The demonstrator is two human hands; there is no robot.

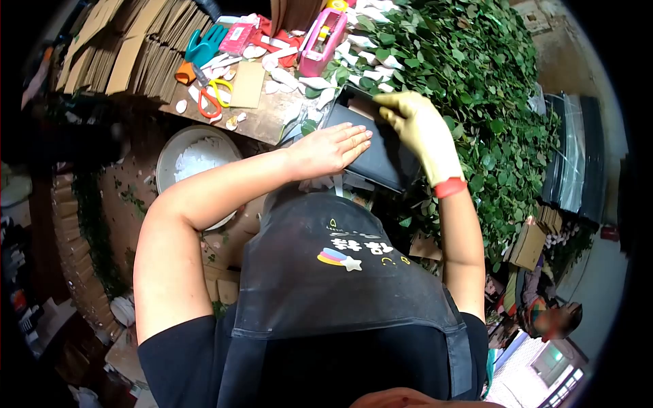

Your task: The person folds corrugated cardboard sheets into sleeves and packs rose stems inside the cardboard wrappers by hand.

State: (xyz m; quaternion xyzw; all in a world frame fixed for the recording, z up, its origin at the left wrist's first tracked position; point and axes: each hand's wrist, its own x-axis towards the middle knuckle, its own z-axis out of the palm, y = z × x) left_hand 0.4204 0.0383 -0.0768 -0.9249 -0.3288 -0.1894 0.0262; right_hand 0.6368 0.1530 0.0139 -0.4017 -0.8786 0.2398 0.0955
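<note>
Evidently, steadiness is sought for the black box, which lies aslant at the near edge of the table, between the wearer's apron and the heap of leaves. It is touched by the left hand, laid bare and flat on its dark surface with the fingers straight and close together; nothing is gripped there, and the spread palm seems meant to press rather than to lift. By the right hand, gloved in yellow and banded in red at the wrist, the far side of the box is reached from above. Its fingers are bent, but whether anything is pinched under them cannot be told. With the hands set on two sides, a slide into the leaves would probably be checked. Something tan is seen inside, at the far end.

Farther off, scissors, a card, a teal glove and a pink tape dispenser are laid within reach, presumably for quick use. Cardboard is stacked on edge, perhaps so that single sheets can be drawn out. White scraps are held in the basin, placed low beside the table, likely to catch waste.
</note>
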